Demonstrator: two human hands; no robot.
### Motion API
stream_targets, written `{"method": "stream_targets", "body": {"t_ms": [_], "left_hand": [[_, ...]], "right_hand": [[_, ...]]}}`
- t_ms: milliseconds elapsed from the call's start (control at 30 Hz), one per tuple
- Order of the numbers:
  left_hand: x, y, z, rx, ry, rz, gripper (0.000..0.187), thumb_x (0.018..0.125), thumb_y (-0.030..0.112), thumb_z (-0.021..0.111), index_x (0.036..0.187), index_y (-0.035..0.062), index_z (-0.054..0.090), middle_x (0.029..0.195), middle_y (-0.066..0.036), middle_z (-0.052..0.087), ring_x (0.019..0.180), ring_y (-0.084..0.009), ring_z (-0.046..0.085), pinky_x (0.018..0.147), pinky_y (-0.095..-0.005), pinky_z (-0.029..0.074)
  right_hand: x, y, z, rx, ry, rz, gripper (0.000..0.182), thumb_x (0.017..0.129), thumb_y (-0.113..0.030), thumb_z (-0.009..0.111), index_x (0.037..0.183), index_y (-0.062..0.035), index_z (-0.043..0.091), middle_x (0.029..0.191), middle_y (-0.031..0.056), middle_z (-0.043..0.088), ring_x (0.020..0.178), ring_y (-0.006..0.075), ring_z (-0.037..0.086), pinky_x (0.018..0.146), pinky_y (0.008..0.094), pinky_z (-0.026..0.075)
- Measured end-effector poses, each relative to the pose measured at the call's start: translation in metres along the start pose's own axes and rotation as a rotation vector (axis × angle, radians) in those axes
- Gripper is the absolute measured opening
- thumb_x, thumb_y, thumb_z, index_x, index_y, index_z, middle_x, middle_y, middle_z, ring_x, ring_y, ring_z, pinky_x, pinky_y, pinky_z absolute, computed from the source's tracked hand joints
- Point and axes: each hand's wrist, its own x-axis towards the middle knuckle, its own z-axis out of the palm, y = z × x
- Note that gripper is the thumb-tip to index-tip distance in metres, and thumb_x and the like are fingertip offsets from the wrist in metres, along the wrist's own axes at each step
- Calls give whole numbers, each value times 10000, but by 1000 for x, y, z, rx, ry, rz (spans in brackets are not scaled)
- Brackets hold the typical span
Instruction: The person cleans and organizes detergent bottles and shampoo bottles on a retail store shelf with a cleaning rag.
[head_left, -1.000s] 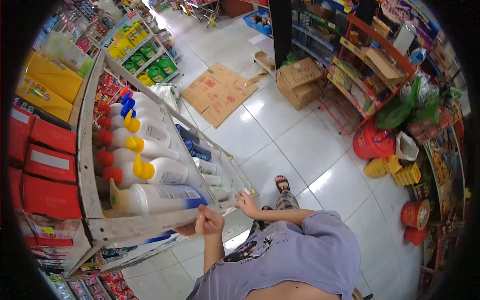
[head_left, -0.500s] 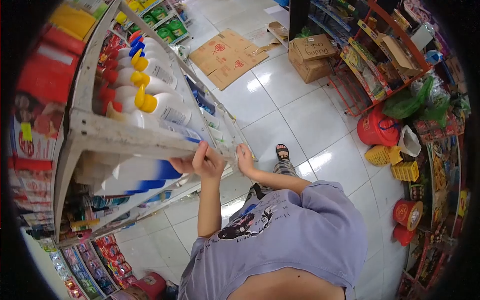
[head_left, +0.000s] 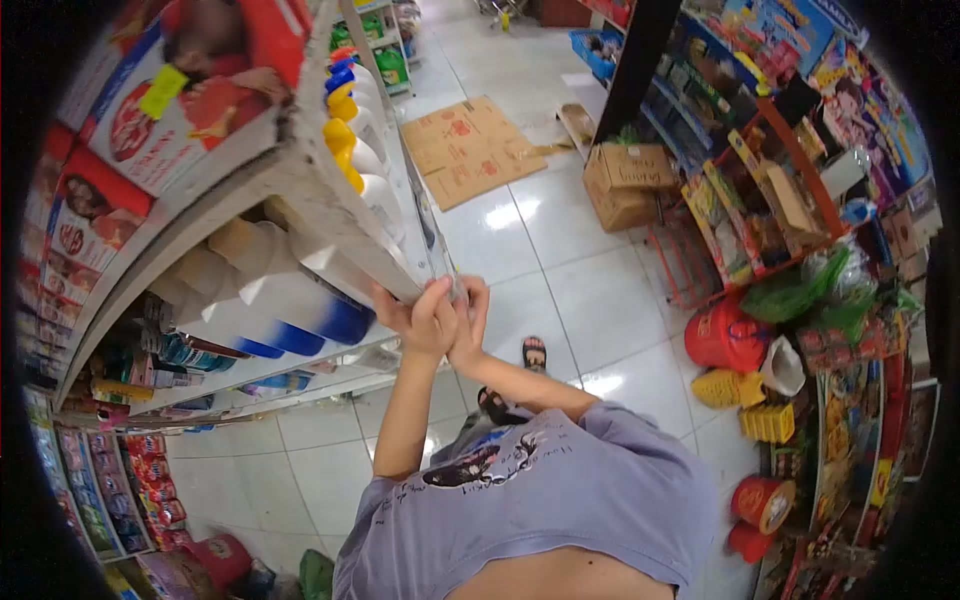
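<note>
- Both hands are up at the front edge of the shelf [head_left: 330, 225], right at its near corner. The left hand [head_left: 425, 322] is curled over the edge with the fingers folded down on it, so that's a closed grip on the shelf lip itself.
- The right hand [head_left: 468, 322] sits just beside it, touching the left one, fingers pointing up and pressed against the same corner. It looks closed around the edge too, but the left hand covers part of it, so I can't tell how tight.
- Both forearms rise steeply from the lavender T-shirt [head_left: 560, 490], left arm nearly straight up, right arm bent at the elbow and coming in from the side.
- On top of the shelf, right behind the hands, there's a row of white bottles with yellow caps [head_left: 352, 165], lying along the edge toward the far end, with blue and red caps further back.
- Under the shelf edge, the white and blue bottles [head_left: 300, 310] on the next level down are just left of the left hand.
- Red boxes [head_left: 170, 110] sit on the far side of the shelf, up top left.
- Out on the tiled floor: a flattened cardboard sheet [head_left: 480, 145], a brown carton [head_left: 628, 185], a red bucket [head_left: 722, 335] and a yellow basket [head_left: 732, 388], all well apart from the hands.
</note>
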Motion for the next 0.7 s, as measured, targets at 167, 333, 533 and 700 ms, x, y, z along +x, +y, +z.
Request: {"method": "stream_targets", "body": {"t_ms": [167,333,533,700], "left_hand": [[25,19,-3,120,6,156,294,630,-89,454,815,127,528,1169,-172,140,1102,-339,190,880,-377,203],[26,19,-5,126,-13,153,290,639,-89,456,785,143,550,1181,-159,120,1097,-351,199,883,-368,205],[21,16,-2,158,23,155,302,601,-70,526,758,179,597,1231,-158,140,1049,-280,269,809,-292,285],[18,20,-2,103,-26,84,277,655,-95,476,752,149,563,1198,-144,107,1106,-313,208,889,-331,212]], "right_hand": [[-22,58,-12,-129,-97,-360,378,664,-85,509,967,-13,295,911,145,324,844,255,341,763,325,273],[-38,88,-35,-298,-231,-302,445,617,-105,582,950,-20,299,895,143,337,821,263,352,726,340,296],[-70,121,-67,-477,-412,74,475,625,-149,603,947,4,290,882,168,340,840,270,362,728,339,305],[-60,119,-59,-338,-408,96,491,616,-141,615,949,7,286,890,160,341,839,271,374,757,336,305]]}}
